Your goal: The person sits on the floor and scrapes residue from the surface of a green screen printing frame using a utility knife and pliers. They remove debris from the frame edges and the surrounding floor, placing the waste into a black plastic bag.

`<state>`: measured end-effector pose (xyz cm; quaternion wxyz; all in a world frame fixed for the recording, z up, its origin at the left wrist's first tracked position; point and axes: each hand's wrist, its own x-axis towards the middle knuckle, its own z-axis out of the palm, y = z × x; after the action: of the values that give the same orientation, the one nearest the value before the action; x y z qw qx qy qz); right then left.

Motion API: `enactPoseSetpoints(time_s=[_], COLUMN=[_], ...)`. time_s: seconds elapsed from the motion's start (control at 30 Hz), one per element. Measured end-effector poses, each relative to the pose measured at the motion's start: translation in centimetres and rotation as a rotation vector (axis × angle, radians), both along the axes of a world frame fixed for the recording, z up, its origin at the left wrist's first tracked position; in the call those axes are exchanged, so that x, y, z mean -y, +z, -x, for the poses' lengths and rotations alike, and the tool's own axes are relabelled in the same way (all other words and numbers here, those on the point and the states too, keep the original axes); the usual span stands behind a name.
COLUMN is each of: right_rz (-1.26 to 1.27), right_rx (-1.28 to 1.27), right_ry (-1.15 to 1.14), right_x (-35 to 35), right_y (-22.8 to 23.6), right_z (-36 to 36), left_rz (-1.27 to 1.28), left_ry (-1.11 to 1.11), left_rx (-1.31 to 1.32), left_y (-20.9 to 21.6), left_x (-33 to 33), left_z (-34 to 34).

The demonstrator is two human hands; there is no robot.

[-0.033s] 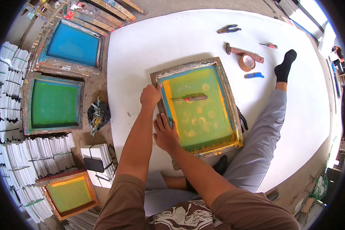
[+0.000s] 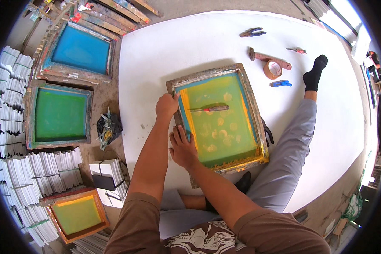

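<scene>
A wooden screen frame with yellow-green mesh lies on a white sheet in front of me. My left hand is closed on the frame's left rail, close to its far corner. Just below it, my right hand lies flat on the same rail, with its fingers spread over a blue strip along the mesh edge. A thin red-handled tool rests on the mesh, just right of my left hand.
Pliers, a tape roll, a wooden-handled tool, a small red screwdriver and a blue cutter lie beyond the frame. My leg with a black sock stretches right. Blue, green and yellow frames and white stacks lie left.
</scene>
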<state>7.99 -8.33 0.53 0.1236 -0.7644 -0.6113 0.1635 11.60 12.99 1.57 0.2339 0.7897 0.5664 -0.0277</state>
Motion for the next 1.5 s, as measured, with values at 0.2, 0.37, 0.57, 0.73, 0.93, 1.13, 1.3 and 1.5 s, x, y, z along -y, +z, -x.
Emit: enactPoseSetpoints(time_s=[0.2,0.37,0.57,0.73,0.93,1.13,1.3,1.5], right_rz=[-0.012,-0.01,-0.035,-0.039,-0.023,-0.018,-0.031,-0.031], right_rx=[-0.004,0.033,0.043,0.006,0.044,0.026,-0.006,-0.012], right_ry=[-0.018,-0.011,-0.028,-0.004,-0.011,-0.014,-0.005,-0.021], right_x=[0.3,0.0,0.4,-0.2,0.1,0.2,0.0,0.0], right_y=[-0.1,0.0,-0.6,-0.3,-0.5,-0.4,-0.5,-0.4], right_z=[-0.1,0.3,-0.5,0.7,0.0,-0.2,0.3,-0.2], left_rz=[0.401,1.037,0.125,-0.061,-0.706,-0.661,-0.515,-0.406], left_ry=[0.246,0.218,0.067,0.005,-0.297,-0.546,-0.731,-0.763], left_rx=[0.348,1.527,0.867,0.476,0.051,0.014,-0.075,-0.016], left_y=[-1.6,7.5,22.4,6.2,0.0,0.1,-2.4,-1.7], left_x=[-2.1,-10.7,-7.9,-5.6,2.5,1.1,-3.1,-4.3], left_z=[0.7,0.9,-4.3,4.6,7.8,2.7,2.8,1.8])
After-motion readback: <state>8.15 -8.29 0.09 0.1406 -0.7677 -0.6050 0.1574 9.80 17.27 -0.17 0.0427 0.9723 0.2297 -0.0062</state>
